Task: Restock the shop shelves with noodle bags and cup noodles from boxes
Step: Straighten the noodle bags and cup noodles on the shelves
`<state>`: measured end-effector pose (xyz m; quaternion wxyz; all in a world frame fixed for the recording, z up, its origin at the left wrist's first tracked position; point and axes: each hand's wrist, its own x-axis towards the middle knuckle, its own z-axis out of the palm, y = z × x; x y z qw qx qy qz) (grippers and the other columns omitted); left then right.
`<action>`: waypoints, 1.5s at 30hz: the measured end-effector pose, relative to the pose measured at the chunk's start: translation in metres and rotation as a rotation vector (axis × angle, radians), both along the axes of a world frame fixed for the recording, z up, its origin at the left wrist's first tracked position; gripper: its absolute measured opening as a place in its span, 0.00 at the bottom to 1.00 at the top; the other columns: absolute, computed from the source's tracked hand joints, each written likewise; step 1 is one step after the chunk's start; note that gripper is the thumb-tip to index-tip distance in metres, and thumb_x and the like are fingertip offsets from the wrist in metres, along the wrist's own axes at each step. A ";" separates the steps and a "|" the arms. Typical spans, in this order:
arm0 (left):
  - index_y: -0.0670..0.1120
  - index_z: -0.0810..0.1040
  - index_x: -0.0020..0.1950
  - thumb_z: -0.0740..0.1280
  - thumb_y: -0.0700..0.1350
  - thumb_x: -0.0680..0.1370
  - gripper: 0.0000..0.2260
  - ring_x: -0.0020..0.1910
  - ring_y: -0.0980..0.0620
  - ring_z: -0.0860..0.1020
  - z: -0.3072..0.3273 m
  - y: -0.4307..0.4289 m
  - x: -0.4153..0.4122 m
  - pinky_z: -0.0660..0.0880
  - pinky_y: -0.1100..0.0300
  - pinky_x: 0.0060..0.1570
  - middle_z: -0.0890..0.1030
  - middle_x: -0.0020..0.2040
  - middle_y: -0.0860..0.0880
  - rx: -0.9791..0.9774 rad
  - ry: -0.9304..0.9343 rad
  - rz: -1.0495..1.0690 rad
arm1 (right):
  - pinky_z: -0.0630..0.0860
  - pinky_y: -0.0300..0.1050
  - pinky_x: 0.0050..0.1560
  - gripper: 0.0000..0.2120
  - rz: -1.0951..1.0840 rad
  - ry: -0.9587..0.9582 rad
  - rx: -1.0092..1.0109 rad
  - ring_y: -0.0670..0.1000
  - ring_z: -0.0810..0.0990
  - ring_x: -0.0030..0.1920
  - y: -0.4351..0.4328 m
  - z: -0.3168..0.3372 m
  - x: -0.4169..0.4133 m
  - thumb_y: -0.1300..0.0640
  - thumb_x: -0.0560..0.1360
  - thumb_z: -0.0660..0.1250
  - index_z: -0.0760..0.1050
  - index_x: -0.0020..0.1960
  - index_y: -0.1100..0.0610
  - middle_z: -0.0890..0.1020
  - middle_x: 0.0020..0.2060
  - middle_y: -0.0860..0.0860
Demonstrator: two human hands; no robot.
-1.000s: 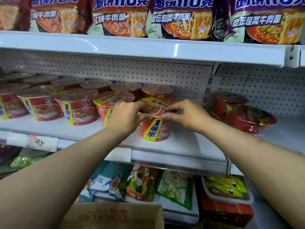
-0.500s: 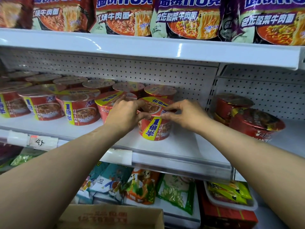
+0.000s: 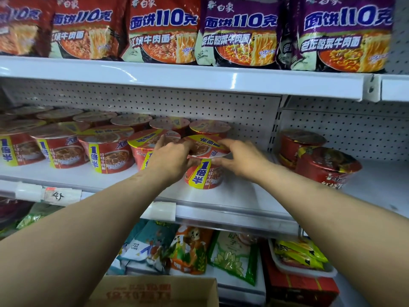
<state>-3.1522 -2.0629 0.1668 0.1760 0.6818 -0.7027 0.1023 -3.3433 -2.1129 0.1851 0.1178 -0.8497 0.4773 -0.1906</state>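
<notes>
A red cup noodle (image 3: 202, 173) is gripped at its lid rim by the left hand (image 3: 171, 159) and the right hand (image 3: 242, 159). It stands on the middle shelf (image 3: 239, 196), ending the front row of cups (image 3: 106, 151), probably to align its label.

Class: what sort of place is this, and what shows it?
Most likely a small grocery shop: white pegboard-backed shelves, a row of noodle bags above, cup noodles below, and a handwritten price tag on the edge.
</notes>
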 end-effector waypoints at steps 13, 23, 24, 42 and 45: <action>0.48 0.71 0.70 0.67 0.54 0.78 0.22 0.63 0.43 0.70 0.031 0.054 -0.061 0.72 0.48 0.60 0.73 0.63 0.43 -0.060 0.025 -0.089 | 0.67 0.50 0.69 0.32 -0.163 0.153 -0.104 0.57 0.68 0.72 0.070 0.034 -0.093 0.40 0.77 0.68 0.63 0.76 0.50 0.67 0.72 0.55; 0.49 0.71 0.70 0.69 0.54 0.78 0.22 0.64 0.43 0.69 0.038 0.046 -0.122 0.72 0.49 0.61 0.71 0.65 0.44 -0.067 0.108 -0.171 | 0.70 0.50 0.67 0.29 -0.256 0.184 -0.113 0.56 0.69 0.70 0.070 0.044 -0.166 0.40 0.76 0.68 0.66 0.74 0.45 0.69 0.71 0.52; 0.49 0.71 0.70 0.69 0.54 0.77 0.22 0.64 0.43 0.70 0.036 0.042 -0.128 0.73 0.48 0.60 0.71 0.64 0.44 -0.069 0.112 -0.175 | 0.70 0.51 0.66 0.28 -0.263 0.180 -0.112 0.56 0.69 0.70 0.068 0.043 -0.173 0.40 0.76 0.68 0.66 0.74 0.45 0.69 0.71 0.51; 0.51 0.76 0.65 0.66 0.56 0.78 0.17 0.62 0.42 0.75 0.013 -0.096 -0.247 0.76 0.46 0.58 0.78 0.64 0.46 -0.055 0.148 -0.163 | 0.71 0.48 0.62 0.21 -0.221 0.119 -0.200 0.55 0.75 0.65 -0.070 0.037 -0.293 0.44 0.76 0.70 0.74 0.68 0.47 0.77 0.65 0.53; 0.51 0.76 0.65 0.64 0.57 0.79 0.17 0.59 0.44 0.77 0.014 -0.119 -0.254 0.75 0.51 0.56 0.79 0.62 0.46 -0.034 0.197 -0.167 | 0.72 0.48 0.63 0.20 -0.169 0.112 -0.205 0.55 0.76 0.64 -0.095 0.035 -0.301 0.45 0.77 0.70 0.76 0.66 0.49 0.79 0.65 0.53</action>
